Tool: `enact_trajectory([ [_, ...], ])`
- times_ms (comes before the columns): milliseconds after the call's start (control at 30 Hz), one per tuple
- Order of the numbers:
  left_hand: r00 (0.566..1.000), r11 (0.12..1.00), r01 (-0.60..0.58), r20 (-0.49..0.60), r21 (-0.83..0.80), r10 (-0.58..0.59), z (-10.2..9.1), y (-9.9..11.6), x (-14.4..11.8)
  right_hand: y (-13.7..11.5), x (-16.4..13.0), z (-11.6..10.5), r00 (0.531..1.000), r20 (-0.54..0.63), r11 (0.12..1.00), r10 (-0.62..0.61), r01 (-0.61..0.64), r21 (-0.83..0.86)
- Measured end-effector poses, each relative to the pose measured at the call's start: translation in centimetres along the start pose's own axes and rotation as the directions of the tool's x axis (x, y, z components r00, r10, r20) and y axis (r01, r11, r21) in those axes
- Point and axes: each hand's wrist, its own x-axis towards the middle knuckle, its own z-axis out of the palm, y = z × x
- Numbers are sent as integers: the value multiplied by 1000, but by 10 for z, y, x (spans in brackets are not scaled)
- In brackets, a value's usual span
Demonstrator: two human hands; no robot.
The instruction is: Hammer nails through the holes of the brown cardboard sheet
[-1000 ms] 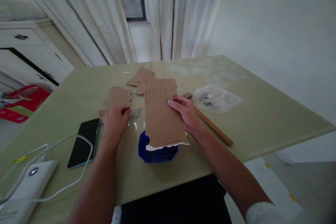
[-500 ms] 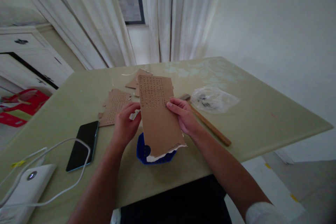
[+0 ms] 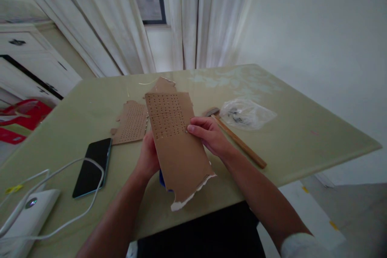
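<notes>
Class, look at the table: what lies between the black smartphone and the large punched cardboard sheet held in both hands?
In the head view, only the left hand and bare green table lie between the black smartphone and the punched cardboard sheet.

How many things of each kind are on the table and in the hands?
Cardboard pieces: 3, held, holed, far
Hammer: 1
Plastic bag: 1
Phone: 1
White box: 1
White cable: 1
Blue basket, mostly hidden: 1
Total: 9

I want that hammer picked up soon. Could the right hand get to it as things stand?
Probably yes. The hammer lies bare on the table just beside the right hand, nothing between them, but that hand is gripping the cardboard sheet and must let go first.
</notes>
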Motion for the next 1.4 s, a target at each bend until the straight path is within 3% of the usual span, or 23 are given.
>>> enact_trajectory([
  [67, 1000, 999, 25, -15, -43, -26, 4, 1, -2, 1, 0, 0, 1000, 22, 998, 8, -7, -61],
  [133, 1000, 999, -1, -13, 32, 2, 4, 1, -1, 3, 1, 1, 1000, 12, 996, 19, -18, -83],
  [267, 986, 960, -138, -56, 244, 156, -6, 4, 6, 6, 7, 2, 989, -148, 999, -15, 8, -45],
  [333, 939, 914, -247, -155, 321, 308, -10, 8, 11, 6, 9, 1, 974, -225, 998, -40, 28, -55],
  [400, 861, 810, -366, -163, 458, 481, -13, 13, 12, 6, 10, 1, 968, -242, 993, -64, 39, -108],
  [500, 805, 602, -514, 100, 611, 585, -11, 19, 8, 6, 8, 1, 976, -201, 982, -86, 49, -183],
  [600, 760, 494, -622, 319, 607, 566, -4, 20, 4, 7, 6, 2, 981, -163, 972, -100, 62, -225],
  [667, 739, 484, -652, 344, 584, 579, 0, 18, 3, 7, 5, 3, 986, -136, 966, -93, 57, -251],
  [833, 724, 519, -662, 284, 540, 628, 6, 15, 1, 7, 4, 4, 998, -46, 963, -43, 30, -269],
  [900, 726, 586, -673, 248, 452, 642, 8, 18, -2, 7, 5, 4, 997, -68, 959, -46, 25, -284],
  [967, 749, 677, -649, 134, 347, 649, 8, 20, -3, 7, 6, 1, 989, -132, 960, -60, 21, -281],
  [1067, 809, 816, -498, -182, 293, 559, 0, 17, 6, 3, 12, -8, 960, -266, 988, -81, 42, -151],
  [1167, 850, 958, -254, -442, 135, 287, -15, 2, 26, -7, 19, -18, 919, -384, 994, -90, 106, 21],
  [1200, 862, 989, -142, -484, 49, 148, -19, -5, 32, -11, 20, -19, 912, -403, 992, -81, 112, 54],
  [1267, 846, 990, 33, -523, -140, -102, -23, -18, 41, -17, 19, -20, 922, -386, 995, -20, 55, 80],
  [1400, 853, 966, 112, -476, -233, -214, -13, -39, 44, -20, -5, -10, 956, -247, 987, 155, -159, 2],
])
